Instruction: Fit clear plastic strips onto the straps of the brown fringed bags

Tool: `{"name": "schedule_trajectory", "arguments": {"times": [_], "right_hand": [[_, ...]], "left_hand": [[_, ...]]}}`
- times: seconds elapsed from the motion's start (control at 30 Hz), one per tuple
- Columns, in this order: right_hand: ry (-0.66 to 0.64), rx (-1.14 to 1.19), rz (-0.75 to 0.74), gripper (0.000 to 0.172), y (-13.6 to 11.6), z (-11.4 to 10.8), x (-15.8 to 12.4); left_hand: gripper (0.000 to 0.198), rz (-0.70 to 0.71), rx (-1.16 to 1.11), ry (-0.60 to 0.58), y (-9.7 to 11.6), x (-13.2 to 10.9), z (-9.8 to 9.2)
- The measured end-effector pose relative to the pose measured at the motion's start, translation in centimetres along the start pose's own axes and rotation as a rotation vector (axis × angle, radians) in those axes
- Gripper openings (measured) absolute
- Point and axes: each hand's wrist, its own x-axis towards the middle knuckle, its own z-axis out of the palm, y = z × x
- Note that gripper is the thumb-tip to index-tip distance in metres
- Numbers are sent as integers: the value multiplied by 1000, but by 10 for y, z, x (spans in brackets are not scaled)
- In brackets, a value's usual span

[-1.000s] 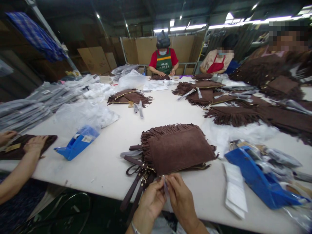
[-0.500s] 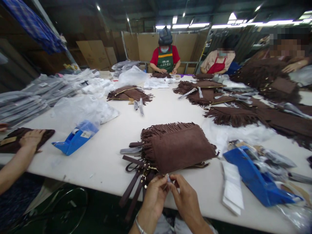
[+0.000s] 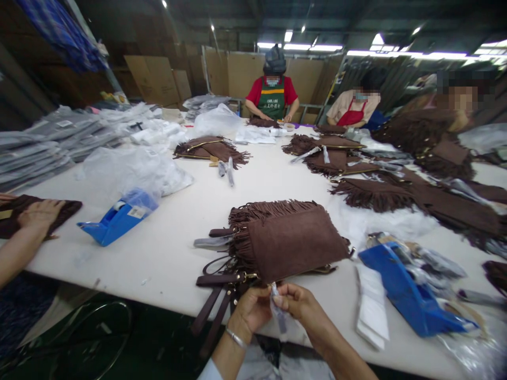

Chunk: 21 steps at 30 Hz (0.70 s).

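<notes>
A brown fringed bag [image 3: 295,243] lies flat before me, its fringe toward the far and left sides. Dark straps [image 3: 217,282] with gold-coloured clasps trail from its left end over the table edge. Close to the bag's near edge, my left hand [image 3: 255,310] and my right hand [image 3: 296,302] come together, both closed. Between their fingers hangs a narrow plastic-wrapped strip [image 3: 280,316], possibly a zipper pull; its upper end is partly hidden by the fingers.
Blue tape dispensers stand at left [image 3: 119,216] and right [image 3: 412,290]. Folded white paper [image 3: 372,306] lies beside the right one. More fringed bags [image 3: 376,192] cover the right side. A co-worker's hand [image 3: 41,212] rests on a brown item at left. Other people work across the table.
The wrapped strip now hangs down from my fingers, where before only a small part showed. My right hand has shifted slightly right. The view has turned a little.
</notes>
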Motion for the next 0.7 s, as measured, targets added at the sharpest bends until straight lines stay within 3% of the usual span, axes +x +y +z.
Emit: {"name": "schedule_trajectory", "arguments": {"times": [0.13,0.27,0.37,0.53,0.6,0.7], "right_hand": [[29,7,10,41,-1,0,3],[95,-42,-39,41,7,1,6],[105,-46,-68,38,15,3,7],[120,-181,-171,35,21,-10,1],[197,-189,-167,37,18,-17,-1],[275,49,-75,41,6,-22,-2]], "left_hand": [[24,51,-19,-12,-4,5,3],[22,227,48,34,-8,-2,9],[25,351,201,107,-13,-16,10],[29,349,670,288,-13,-63,9],[25,505,950,408,-3,-80,12],[25,915,1409,549,20,-85,15]]}}
